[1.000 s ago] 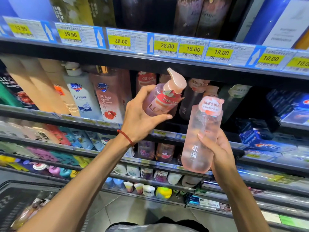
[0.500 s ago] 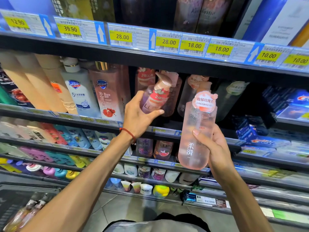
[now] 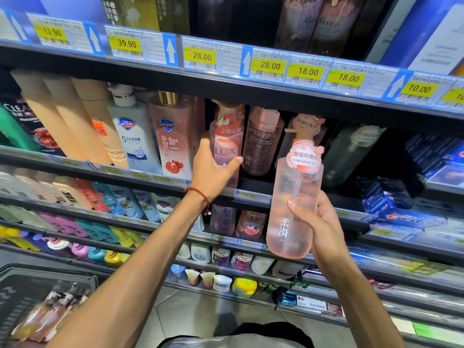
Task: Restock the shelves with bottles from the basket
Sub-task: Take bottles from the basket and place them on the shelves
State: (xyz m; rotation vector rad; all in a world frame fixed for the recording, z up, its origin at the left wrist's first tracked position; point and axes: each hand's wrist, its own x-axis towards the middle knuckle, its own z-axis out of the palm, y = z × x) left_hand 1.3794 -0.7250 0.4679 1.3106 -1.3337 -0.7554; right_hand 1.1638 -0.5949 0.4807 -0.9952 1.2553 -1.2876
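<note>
left hand (image 3: 213, 172): we see it reaching into the shelf bay, thumb on one side and fingers on the other, wrapped round the lower part of the LUX bottle (image 3: 227, 144). A red string bracelet (image 3: 200, 194) is on the wrist.
LUX bottle: pink, upright, inside the bay of the shelf (image 3: 251, 183). It stands just beside the pink Safeguard bottle (image 3: 173, 141) on its left and a darker pink bottle (image 3: 261, 141) on its right. The hand hides most of the base, so we cannot tell if it sits on the board.
right hand (image 3: 319, 222): curled round the lower half of the pink pump bottle (image 3: 291, 214), thumb across the front, fingers behind.
pink pump bottle: translucent, near upright, held in the air in front of the shelf edge, not in the bay. Its round pink tag faces us.
basket (image 3: 30, 285): dark, bottom left, below the left forearm. Several basket bottles (image 3: 50, 315) lie in it, too blurred for us to count.
neighbours: white Safeguard bottle (image 3: 133, 136) left of the pink one, dark green bottle (image 3: 349, 151) at the right of the bay.
price tags (image 3: 200, 56): yellow, on the rail of the shelf above. We read 28.00 over the LUX bottle.
</note>
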